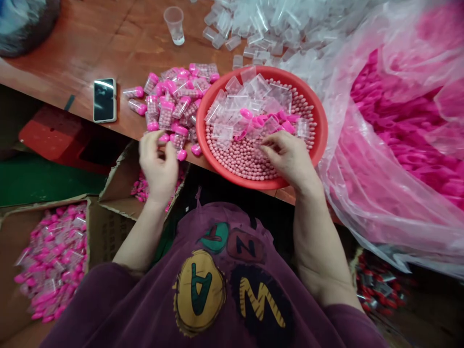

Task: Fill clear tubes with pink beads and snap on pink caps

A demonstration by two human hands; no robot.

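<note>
Head camera view: left forearm (139,237) reaches forward, the left hand (158,166) half curled, thumb parted from the fingers, beside pink-capped bead-filled tubes (166,115) heaped on the wooden table (134,48). Right forearm (319,232) angles inward, the right hand (290,157) bent over pink beads (239,162) in the red basin (321,116); whether its fingertips pinch anything, I cannot tell.

One red basin (321,128). Left of it: one phone (105,100), two cardboard boxes (108,237), capped vials (166,115) beyond counting. Right: one plastic bag (366,188).
</note>
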